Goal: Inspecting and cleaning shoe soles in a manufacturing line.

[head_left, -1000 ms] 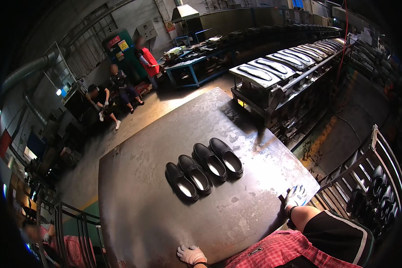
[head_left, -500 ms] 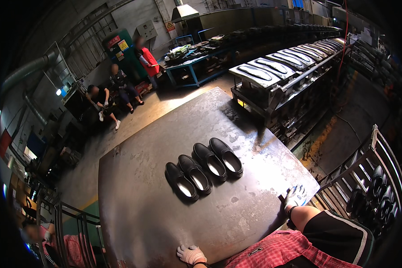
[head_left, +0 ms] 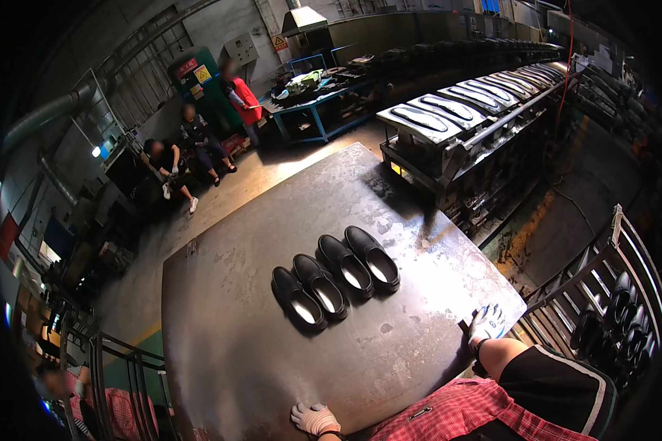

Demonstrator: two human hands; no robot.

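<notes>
Several black slip-on shoes (head_left: 332, 252) with pale insoles stand side by side in a slanting row on a worn metal tabletop (head_left: 235, 353). Their toes face away from me and their openings face up. My left hand (head_left: 315, 419), in a whitish knit glove, rests on the near edge of the tabletop with its fingers laid out and nothing in it. At the right corner, my right hand (head_left: 487, 322), in a white glove with blue marks, lies over the table with fingers apart. Neither hand touches the shoes.
Beyond the table's far right side runs a conveyor line (head_left: 449, 132) carrying shiny plates with sole-shaped outlines. A metal rack (head_left: 614, 242) with black shoes stands at right. Another rack (head_left: 118, 345) and a person (head_left: 129, 408) are at lower left. Several people are by the back wall.
</notes>
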